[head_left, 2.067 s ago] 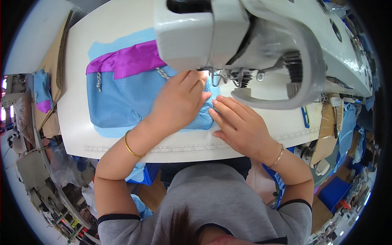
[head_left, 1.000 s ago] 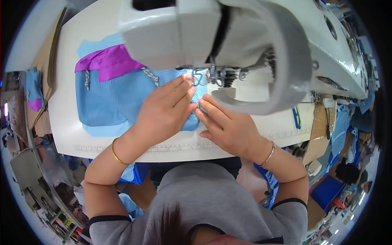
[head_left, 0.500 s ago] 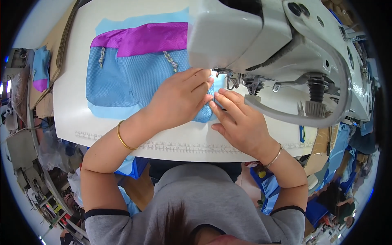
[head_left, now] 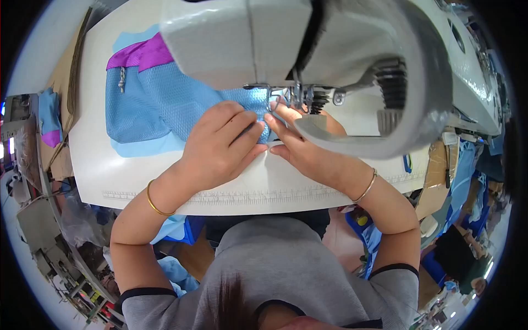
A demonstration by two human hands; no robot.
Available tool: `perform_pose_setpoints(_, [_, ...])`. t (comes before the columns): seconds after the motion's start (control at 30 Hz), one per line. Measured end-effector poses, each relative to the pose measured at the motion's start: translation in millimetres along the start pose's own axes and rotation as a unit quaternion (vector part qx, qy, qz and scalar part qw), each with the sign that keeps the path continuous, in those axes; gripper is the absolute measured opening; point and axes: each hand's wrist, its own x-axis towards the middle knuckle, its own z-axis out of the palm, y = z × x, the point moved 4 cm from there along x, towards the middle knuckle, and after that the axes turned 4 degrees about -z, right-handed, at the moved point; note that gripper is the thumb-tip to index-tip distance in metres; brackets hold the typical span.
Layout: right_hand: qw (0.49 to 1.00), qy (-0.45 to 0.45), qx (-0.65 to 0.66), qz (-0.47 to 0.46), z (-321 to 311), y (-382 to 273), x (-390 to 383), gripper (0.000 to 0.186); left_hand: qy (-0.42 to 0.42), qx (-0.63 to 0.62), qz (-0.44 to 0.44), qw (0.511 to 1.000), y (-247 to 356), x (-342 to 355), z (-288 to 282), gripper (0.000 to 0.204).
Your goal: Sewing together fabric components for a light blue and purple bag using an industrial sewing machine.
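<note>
A blue honeycomb-textured fabric bag (head_left: 137,110) with a purple top band (head_left: 154,52) and knotted cord lies on lighter blue fabric (head_left: 132,148), its right end under the needle area of the white sewing machine (head_left: 220,47). My left hand (head_left: 220,146) rests on the bag's near right part, fingers slightly bent and pointing toward the presser foot (head_left: 269,99). My right hand (head_left: 305,148) lies beside the bag's right end, fingers extended and apart, some reaching behind the machine's curved guard (head_left: 407,93). Its thumb is near my left thumb; its fingertips are partly hidden.
The white worktable (head_left: 104,170) has a printed scale along its front edge. At left are cardboard (head_left: 69,71) and a small blue-and-purple bag (head_left: 49,115). Blue bins (head_left: 195,228) sit below. Cardboard (head_left: 434,192) and piled blue fabric (head_left: 462,181) line the right side.
The bag has shifted away from me, toward the back of the table. My right fingers have reached farther in toward the presser foot; my left fingers have drawn back from it slightly.
</note>
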Motion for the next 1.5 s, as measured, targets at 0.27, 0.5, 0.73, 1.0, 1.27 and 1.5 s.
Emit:
perform_pose_setpoints(0.27, [0.997,0.056,-0.028,-0.052,-4,2,-16,0.036,-0.027,0.007,0.007,1.0,-10,-10,9,0.033])
perform_pose_setpoints(0.5, [0.991,0.088,-0.031,-0.093,-5,-3,-11,0.022,-0.005,0.01,-0.034,0.999,-4,1,7,0.028])
perform_pose_setpoints(0.73, [0.992,0.089,0.026,-0.09,-9,0,-12,0.019,0.0,-0.004,-0.03,1.0,-8,-1,14,0.031])
perform_pose_setpoints(1.0, [0.99,0.101,0.007,-0.095,-5,-1,-12,0.014,0.018,-0.026,-0.077,0.997,-11,-10,18,0.041])
perform_pose_setpoints(1.27, [0.993,0.08,0.032,-0.086,-4,0,-12,0.015,-0.023,0.057,-0.035,0.998,-11,-11,20,0.038])
perform_pose_setpoints(1.5, [0.991,0.087,-0.027,-0.099,-6,-3,-14,0.023,0.001,0.023,-0.011,1.0,-13,0,8,0.024])
